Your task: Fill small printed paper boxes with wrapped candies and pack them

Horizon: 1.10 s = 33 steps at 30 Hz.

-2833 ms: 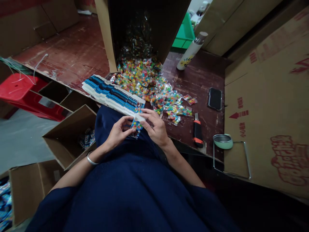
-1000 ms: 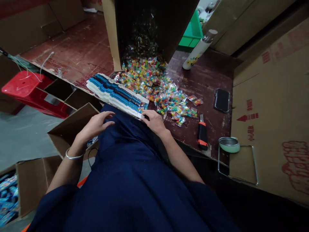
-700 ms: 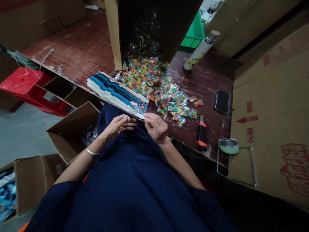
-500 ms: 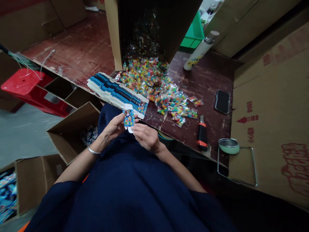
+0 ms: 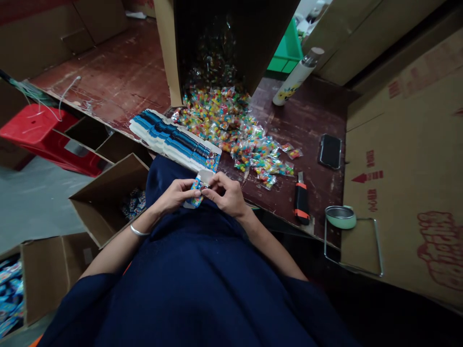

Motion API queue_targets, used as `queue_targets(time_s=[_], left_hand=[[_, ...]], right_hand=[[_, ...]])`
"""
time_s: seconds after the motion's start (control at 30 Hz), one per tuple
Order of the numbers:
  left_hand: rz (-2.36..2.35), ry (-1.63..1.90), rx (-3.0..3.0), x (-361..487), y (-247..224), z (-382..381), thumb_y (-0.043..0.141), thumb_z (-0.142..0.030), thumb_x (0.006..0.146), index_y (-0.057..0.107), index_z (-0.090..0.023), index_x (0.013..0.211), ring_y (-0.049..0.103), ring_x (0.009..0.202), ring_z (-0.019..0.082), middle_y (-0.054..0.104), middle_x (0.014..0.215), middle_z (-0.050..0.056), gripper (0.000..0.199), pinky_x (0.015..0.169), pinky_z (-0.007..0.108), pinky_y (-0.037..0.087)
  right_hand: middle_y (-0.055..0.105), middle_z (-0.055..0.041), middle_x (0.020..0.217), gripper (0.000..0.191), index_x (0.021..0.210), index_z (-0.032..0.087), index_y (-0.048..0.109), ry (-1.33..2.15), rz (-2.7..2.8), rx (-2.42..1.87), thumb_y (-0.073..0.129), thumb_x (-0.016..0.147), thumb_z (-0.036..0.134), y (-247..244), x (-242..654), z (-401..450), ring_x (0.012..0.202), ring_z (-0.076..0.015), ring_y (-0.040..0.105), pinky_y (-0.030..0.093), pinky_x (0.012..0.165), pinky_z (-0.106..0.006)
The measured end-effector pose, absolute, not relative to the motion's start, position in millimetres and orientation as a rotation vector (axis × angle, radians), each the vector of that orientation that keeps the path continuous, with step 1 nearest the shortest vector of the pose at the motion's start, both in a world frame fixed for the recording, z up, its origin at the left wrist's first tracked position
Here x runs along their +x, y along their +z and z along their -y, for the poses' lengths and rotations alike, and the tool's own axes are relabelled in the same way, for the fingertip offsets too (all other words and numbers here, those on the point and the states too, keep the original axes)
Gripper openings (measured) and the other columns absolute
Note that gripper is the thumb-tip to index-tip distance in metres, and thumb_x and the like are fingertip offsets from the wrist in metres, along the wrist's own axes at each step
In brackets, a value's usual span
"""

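Observation:
Above my lap, a small blue printed carton is held between both hands, its white end flaps standing out. The fingers and thumb of my left hand are closed on its left side. My right hand pinches the upper right part near the raised flap; its fingertips hide some of the carton. Just beyond, at the table's edge, lies an overlapping row of flat blue and white cartons. Behind that row, small clear bags of coloured candy spill from a large cardboard box lying open toward me.
To the right are a utility knife, a phone, a white bottle and a green bowl in a wire frame. Open boxes holding blue packets stand at lower left, near a red stool. A green crate stands behind.
My right hand has moved from the carton's lower end to its upper end. The carton has tilted, with its upper flap now standing up by the right fingers.

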<state>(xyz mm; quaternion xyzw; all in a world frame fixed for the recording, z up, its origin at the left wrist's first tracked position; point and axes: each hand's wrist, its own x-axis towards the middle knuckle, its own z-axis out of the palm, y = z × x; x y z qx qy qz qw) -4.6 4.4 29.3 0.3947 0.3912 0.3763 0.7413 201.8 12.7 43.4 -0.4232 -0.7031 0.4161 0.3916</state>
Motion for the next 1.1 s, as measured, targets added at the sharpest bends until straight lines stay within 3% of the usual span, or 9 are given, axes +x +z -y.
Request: queue_targets(time_s=[0.1, 0.17, 0.3, 0.37, 0.47, 0.57, 0.8, 0.93, 1.1], left_hand=[[-0.945, 0.985, 0.857, 0.1, 26.1, -4.2, 0.093, -0.043, 0.069, 0.081, -0.013, 0.09, 0.066, 0.067, 0.014, 0.077, 0.079, 0.004, 0.039, 0.065, 0.023, 0.052], [-0.998, 1.095, 0.843, 5.0, 22.8, -2.9, 0.094, -0.043, 0.066, 0.08, -0.014, 0.087, 0.066, 0.068, 0.014, 0.076, 0.079, 0.003, 0.038, 0.066, 0.024, 0.052], [-1.085, 1.259, 0.842, 15.7, 16.4, 1.8, 0.094, -0.043, 0.067, 0.075, -0.013, 0.075, 0.063, 0.063, 0.011, 0.072, 0.072, 0.001, 0.036, 0.063, 0.022, 0.053], [-1.122, 1.356, 0.899, 19.1, 14.5, 4.1, 0.092, -0.04, 0.07, 0.075, -0.014, 0.086, 0.067, 0.067, 0.012, 0.073, 0.076, 0.001, 0.035, 0.065, 0.022, 0.056], [-1.176, 1.482, 1.01, 20.5, 12.6, 7.6, 0.093, -0.034, 0.071, 0.069, -0.02, 0.124, 0.073, 0.075, 0.014, 0.075, 0.094, 0.003, 0.059, 0.072, 0.024, 0.061], [-1.149, 1.416, 1.119, 18.1, 10.3, 9.7, 0.091, -0.035, 0.075, 0.063, -0.023, 0.137, 0.076, 0.082, 0.016, 0.073, 0.115, 0.006, 0.069, 0.078, 0.028, 0.065], [-0.946, 1.145, 1.152, 7.5, 12.6, 5.6, 0.09, -0.038, 0.075, 0.066, -0.017, 0.113, 0.075, 0.08, 0.017, 0.074, 0.101, 0.004, 0.049, 0.075, 0.029, 0.065], [-0.977, 1.077, 1.136, 9.8, 18.5, 7.6, 0.089, -0.04, 0.075, 0.065, -0.017, 0.112, 0.071, 0.078, 0.015, 0.071, 0.105, 0.005, 0.05, 0.073, 0.027, 0.062], [-1.006, 1.167, 1.144, 15.8, 24.1, 9.9, 0.088, -0.04, 0.075, 0.059, -0.019, 0.108, 0.068, 0.09, 0.017, 0.066, 0.106, 0.005, 0.049, 0.075, 0.026, 0.061]], right_hand=[[0.072, -0.0005, 0.083, 0.043, 0.109, 0.023, 0.063, 1.023, 1.585, -1.13, 0.079, 0.084, 0.054, 37.3, 194.8, -8.9, 0.073, -0.0172, 0.068, 0.054, 0.068, -0.029], [0.074, -0.0034, 0.092, 0.038, 0.104, 0.022, 0.067, 1.069, 1.577, -1.147, 0.077, 0.085, 0.054, 32.4, 189.1, -5.9, 0.083, -0.0196, 0.07, 0.056, 0.074, -0.031], [0.066, 0.001, 0.071, 0.035, 0.078, 0.02, 0.066, 1.054, 1.527, -1.231, 0.067, 0.094, 0.051, 22.1, 179.3, -0.6, 0.065, -0.0151, 0.061, 0.051, 0.066, -0.028], [0.063, 0.002, 0.068, 0.034, 0.078, 0.02, 0.067, 1.015, 1.462, -1.245, 0.067, 0.094, 0.051, 17.1, 175.9, -0.4, 0.062, -0.014, 0.057, 0.05, 0.064, -0.027], [0.07, 0.0004, 0.082, 0.033, 0.109, 0.022, 0.072, 1.021, 1.349, -1.172, 0.071, 0.091, 0.05, 9.8, 172.7, -3.1, 0.07, -0.0152, 0.063, 0.053, 0.069, -0.028], [0.07, 0.0004, 0.088, 0.042, 0.127, 0.025, 0.068, 0.99, 1.318, -1.113, 0.072, 0.091, 0.048, 4.0, 172.3, -5.0, 0.073, -0.0149, 0.064, 0.056, 0.072, -0.029], [0.068, -0.0015, 0.086, 0.021, 0.1, 0.024, 0.073, 0.763, 1.526, -1.121, 0.065, 0.096, 0.043, 6.6, 181.2, -5.1, 0.076, -0.0163, 0.064, 0.054, 0.073, -0.031], [0.069, -0.0055, 0.094, 0.025, 0.079, 0.024, 0.063, 0.73, 1.576, -1.091, 0.063, 0.096, 0.043, 14.8, 184.0, -11.0, 0.089, -0.0204, 0.067, 0.056, 0.08, -0.035], [0.071, -0.005, 0.101, 0.034, 0.095, 0.025, 0.059, 1.067, 1.329, -1.029, 0.073, 0.088, 0.056, 23.9, 180.7, -15.1, 0.09, -0.0198, 0.071, 0.059, 0.081, -0.034]])
